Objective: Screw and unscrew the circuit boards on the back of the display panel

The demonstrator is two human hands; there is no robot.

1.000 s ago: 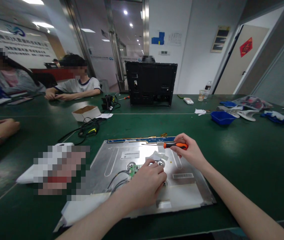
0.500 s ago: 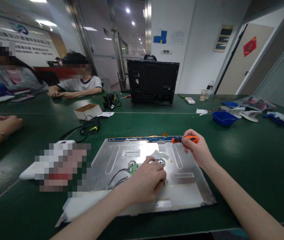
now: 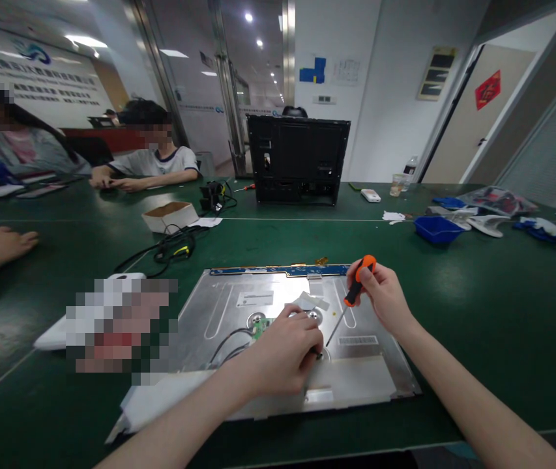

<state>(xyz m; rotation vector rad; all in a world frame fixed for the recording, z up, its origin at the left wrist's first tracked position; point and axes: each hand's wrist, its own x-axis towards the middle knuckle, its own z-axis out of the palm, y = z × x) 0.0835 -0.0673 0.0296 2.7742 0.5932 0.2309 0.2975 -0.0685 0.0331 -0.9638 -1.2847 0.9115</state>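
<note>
A silver LCD panel [image 3: 278, 286] lies flat on the green table, its metal back up and a blue circuit strip [image 3: 238, 271] along its far edge. My right hand [image 3: 386, 296] is closed around the handle of an orange and black screwdriver [image 3: 360, 281]. The shaft slants down to the left, and its tip is close to a round metal fitting beside my left fingers. Over the panel's middle, my left hand [image 3: 290, 345] has its fingers curled; a small dark bit shows at the fingertips, too hidden to name. A green board [image 3: 261, 327] with black wires is partly covered by that hand.
Beyond the panel stands a black monitor housing [image 3: 300, 159]. A small open box [image 3: 170, 216] and black cables [image 3: 165, 253] are at the left, near another person's hands [image 3: 1, 247]. A blue tray [image 3: 437, 230] and gloves [image 3: 546, 232] lie far right.
The screwdriver has swung from nearly level at the far edge to pointing down toward the panel, its shaft now visible. My left hand has barely moved.
</note>
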